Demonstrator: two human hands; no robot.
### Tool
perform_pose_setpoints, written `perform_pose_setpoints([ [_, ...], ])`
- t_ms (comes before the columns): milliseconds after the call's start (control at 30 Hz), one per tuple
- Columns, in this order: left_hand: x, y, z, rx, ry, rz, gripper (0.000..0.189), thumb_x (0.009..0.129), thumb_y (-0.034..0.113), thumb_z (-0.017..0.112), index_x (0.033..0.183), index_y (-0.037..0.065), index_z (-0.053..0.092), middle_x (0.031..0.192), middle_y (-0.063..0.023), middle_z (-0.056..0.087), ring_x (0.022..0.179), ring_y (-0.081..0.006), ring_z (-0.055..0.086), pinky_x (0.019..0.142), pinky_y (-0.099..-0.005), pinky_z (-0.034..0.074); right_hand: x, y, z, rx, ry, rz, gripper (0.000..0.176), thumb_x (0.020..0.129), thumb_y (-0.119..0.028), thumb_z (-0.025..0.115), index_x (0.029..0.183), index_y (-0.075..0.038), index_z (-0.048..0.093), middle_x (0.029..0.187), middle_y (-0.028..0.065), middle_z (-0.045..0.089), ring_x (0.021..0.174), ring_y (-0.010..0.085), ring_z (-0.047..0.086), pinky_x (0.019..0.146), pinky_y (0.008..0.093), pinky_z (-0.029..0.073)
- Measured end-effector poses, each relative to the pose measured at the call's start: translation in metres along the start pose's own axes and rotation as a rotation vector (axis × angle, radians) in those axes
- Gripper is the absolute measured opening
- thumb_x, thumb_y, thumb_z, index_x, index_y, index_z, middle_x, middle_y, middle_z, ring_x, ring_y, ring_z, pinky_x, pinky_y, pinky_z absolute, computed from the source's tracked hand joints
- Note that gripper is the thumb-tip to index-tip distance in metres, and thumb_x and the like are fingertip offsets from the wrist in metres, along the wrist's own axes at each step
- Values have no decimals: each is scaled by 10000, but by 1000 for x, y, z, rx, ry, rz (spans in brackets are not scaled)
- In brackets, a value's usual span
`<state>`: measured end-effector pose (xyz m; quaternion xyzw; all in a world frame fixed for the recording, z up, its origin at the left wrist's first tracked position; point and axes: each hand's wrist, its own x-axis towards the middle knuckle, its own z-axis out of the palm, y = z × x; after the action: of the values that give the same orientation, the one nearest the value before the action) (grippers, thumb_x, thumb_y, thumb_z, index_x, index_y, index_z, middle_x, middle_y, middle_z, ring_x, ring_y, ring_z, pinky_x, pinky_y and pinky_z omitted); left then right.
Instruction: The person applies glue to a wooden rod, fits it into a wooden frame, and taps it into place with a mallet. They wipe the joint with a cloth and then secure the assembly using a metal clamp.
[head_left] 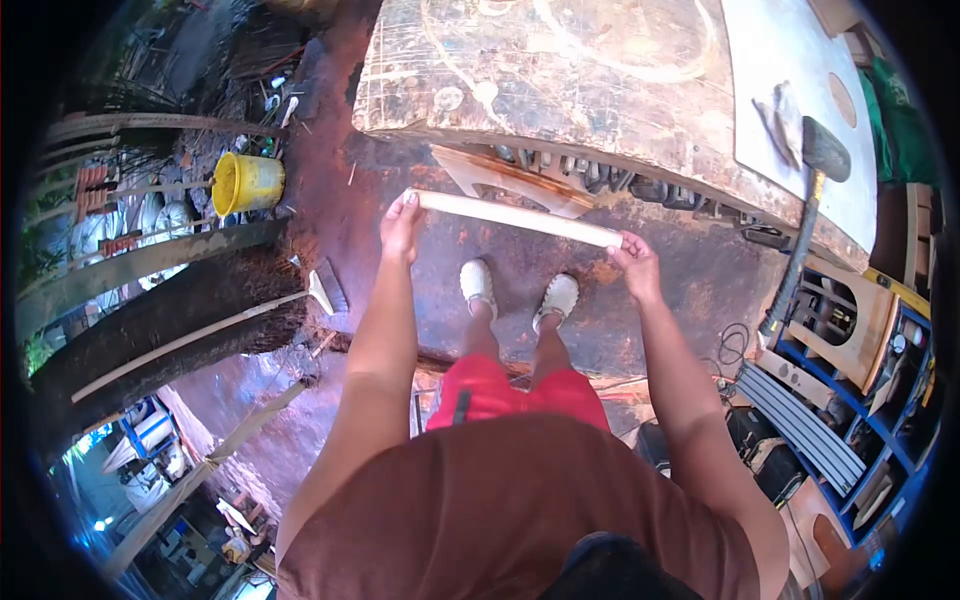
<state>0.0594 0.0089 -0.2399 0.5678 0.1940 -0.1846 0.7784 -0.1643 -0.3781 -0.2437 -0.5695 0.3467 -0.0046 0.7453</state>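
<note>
A pale, narrow wooden strip (515,217) stretches between my two hands, out in front of my body above the floor. My left hand (401,226) grips its left end, thumb on top. At the opposite end, my right hand (636,264) pinches the wood between thumb and fingers. The strip slopes slightly down toward the right in view. Just beyond it is the worn edge of a workbench (560,70), with a wooden board (510,178) leaning beneath.
A rubber mallet (826,150) lies at the bench's right side, on a white panel (775,60). Clamps (610,175) line the space under the benchtop. To the left are a yellow bucket (249,184) and a broom (322,289). Blue shelving (905,425) stands at right.
</note>
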Motion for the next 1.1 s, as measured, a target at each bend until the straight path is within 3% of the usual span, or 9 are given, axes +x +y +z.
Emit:
perform_pose_setpoints([
  [200, 64, -34, -11, 126, 42, -63, 196, 938, 280, 688, 1017, 120, 606, 970, -20, 688, 915, -128, 640, 885, -323, 495, 15, 37, 28, -101, 112, -119, 634, 839, -16, 744, 1385, 5, 424, 1046, 93, 655, 886, 137, 640, 763, 281, 549],
  [400, 73, -29, 2, 109, 75, -96, 188, 926, 259, 699, 955, 101, 600, 888, -42, 690, 786, -136, 648, 776, -296, 530, 0, 19, 45, -1184, 99, -278, 767, 806, -245, 786, 1463, -189, 395, 1116, 172, 631, 809, 302, 678, 733, 400, 564],
  [600, 79, -13, 1, 211, 95, -166, 206, 890, 214, 738, 937, 70, 598, 874, -65, 680, 760, -158, 648, 760, -299, 559, 14, -15, 52, -1731, -78, -141, 700, 840, -393, 696, 1466, -258, 412, 1279, 155, 587, 1173, 364, 581, 931, 493, 498],
  [667, 76, -12, 0, 294, 123, -202, 230, 874, 231, 756, 939, 66, 609, 862, -61, 673, 733, -157, 644, 729, -297, 566, 13, -18, 61, -1899, 23, -595, 666, 851, -311, 683, 1462, -253, 425, 1374, 167, 535, 1305, 374, 476, 1054, 523, 399],
  [900, 84, -7, 3, 419, 45, -264, 301, 890, 285, 736, 1008, 18, 664, 902, -79, 682, 755, -144, 664, 675, -280, 560, 43, 19, 90, -1697, -197, -682, 586, 851, -221, 679, 1399, -170, 479, 1331, 202, 575, 1290, 370, 494, 1075, 526, 368],
  [967, 125, -22, -20, 826, -23, -69, 367, 966, 341, 619, 1102, 4, 671, 986, -127, 702, 862, -212, 686, 767, -325, 553, 36, 6, 91, -1375, -283, -555, 551, 855, -208, 689, 1363, -129, 490, 1259, 225, 604, 1225, 394, 533, 1051, 502, 392],
  [1000, 137, -21, -22, 811, -4, -65, 367, 966, 341, 619, 1102, 4, 671, 986, -127, 702, 862, -212, 686, 767, -325, 553, 35, -1, 94, -1383, -302, -571, 551, 855, -208, 689, 1363, -129, 490, 1259, 225, 604, 1225, 394, 533, 1051, 502, 392],
  [1067, 147, -29, -13, 937, 194, 423, 426, 1012, 405, 471, 1189, 57, 642, 1083, -192, 689, 989, -327, 671, 920, -406, 495, 31, -16, 95, -1286, -418, -293, 537, 865, -195, 683, 1351, -92, 479, 1223, 238, 605, 1157, 423, 558, 1021, 473, 415],
  [1100, 148, -30, -7, 779, 108, 477, 427, 1026, 403, 454, 1213, 65, 637, 1163, -185, 666, 1091, -287, 628, 952, -363, 470, 30, -23, 99, -1244, -422, -264, 508, 868, -202, 677, 1325, -71, 496, 1187, 229, 600, 1112, 428, 561, 994, 466, 427],
])
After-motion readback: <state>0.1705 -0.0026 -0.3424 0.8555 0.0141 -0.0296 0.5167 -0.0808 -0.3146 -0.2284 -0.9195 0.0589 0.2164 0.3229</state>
